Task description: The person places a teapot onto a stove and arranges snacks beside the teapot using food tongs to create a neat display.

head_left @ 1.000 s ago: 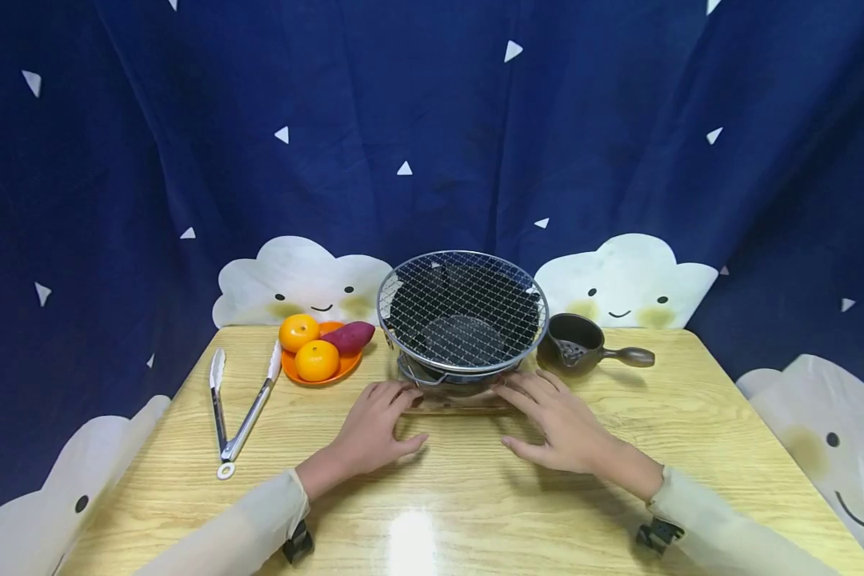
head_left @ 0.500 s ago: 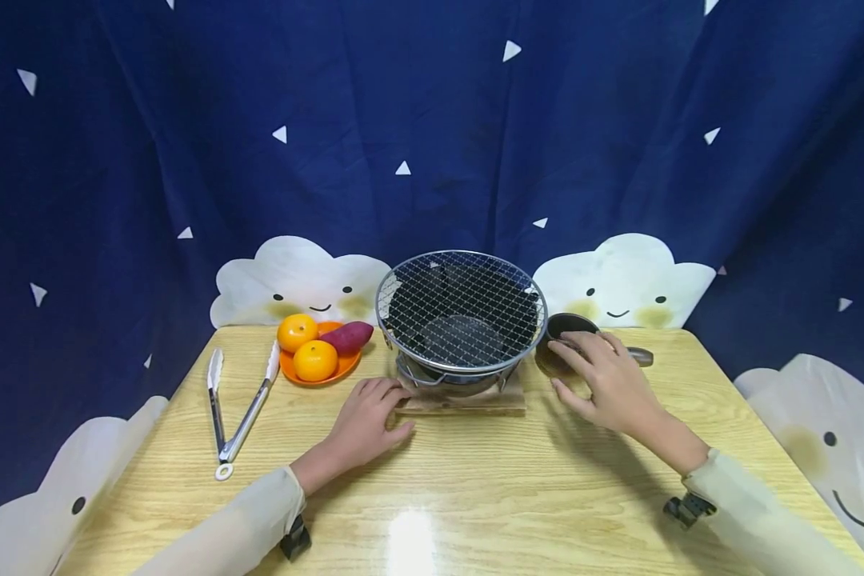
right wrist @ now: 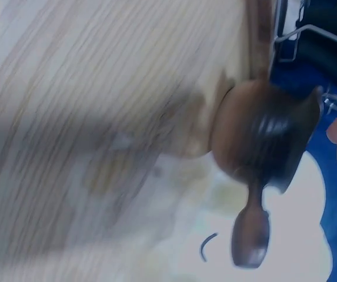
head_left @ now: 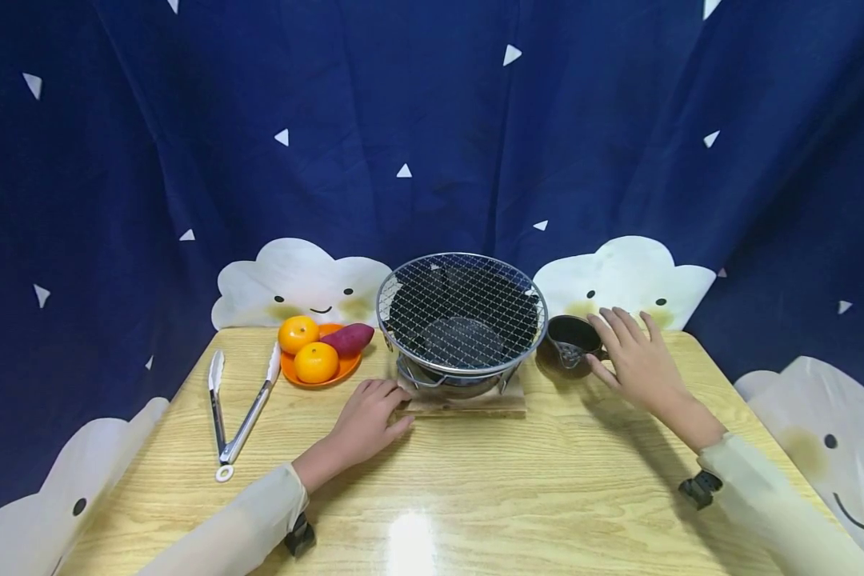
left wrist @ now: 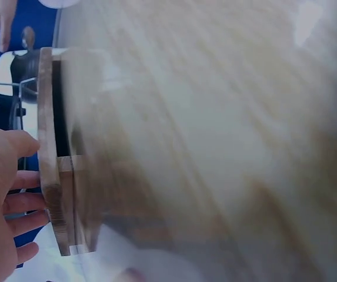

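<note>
My left hand [head_left: 367, 420] rests its fingertips on the left front corner of a low wooden stand [head_left: 471, 404]. Its fingers are loosely bent against the board's edge in the left wrist view. On the stand sits a round black grill [head_left: 461, 320] covered with a wire mesh. Fingers spread, my right hand [head_left: 637, 364] hovers at the right side of a small dark brown pot [head_left: 562, 368], hiding its handle in the head view. The right wrist view shows the pot's side handle [right wrist: 250, 238] with no fingers around it, and only part of my hand at the right edge.
An orange plate [head_left: 349, 370] left of the grill carries two oranges [head_left: 316, 363] and a purple sweet potato [head_left: 349, 339]. Metal tongs [head_left: 245, 424] lie spread on the table [head_left: 475, 496] further left. A blue curtain [head_left: 432, 120] hangs behind.
My right hand has left the front of the stand and moved right, passing over the pot to its handle side. My left hand has shifted slightly left at the stand's corner.
</note>
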Tool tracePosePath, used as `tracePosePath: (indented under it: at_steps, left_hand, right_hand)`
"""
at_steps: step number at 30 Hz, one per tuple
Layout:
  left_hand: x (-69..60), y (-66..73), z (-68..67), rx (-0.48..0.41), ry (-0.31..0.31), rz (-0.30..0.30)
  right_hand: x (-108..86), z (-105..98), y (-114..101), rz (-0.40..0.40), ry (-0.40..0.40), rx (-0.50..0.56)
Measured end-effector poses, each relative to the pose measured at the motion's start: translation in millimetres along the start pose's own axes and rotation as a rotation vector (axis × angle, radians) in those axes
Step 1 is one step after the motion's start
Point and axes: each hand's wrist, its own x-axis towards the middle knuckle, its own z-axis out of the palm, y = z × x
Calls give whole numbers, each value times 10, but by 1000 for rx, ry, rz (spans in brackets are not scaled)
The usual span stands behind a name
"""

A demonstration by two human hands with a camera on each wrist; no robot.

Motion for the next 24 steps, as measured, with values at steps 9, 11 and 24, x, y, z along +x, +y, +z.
tracePosePath:
  at_steps: [9, 11, 24]
  left_hand:
    - [35, -6, -44, -9, -34, 4]
    - [44, -8, -44, -13, -36, 3]
    - [83, -19, -33, -23, -10, 23]
  right_hand:
    - [-192, 150, 219, 8, -87, -36]
    - [-226, 173, 247, 1, -86, -39]
    - [-334, 306, 330, -44, -91, -110]
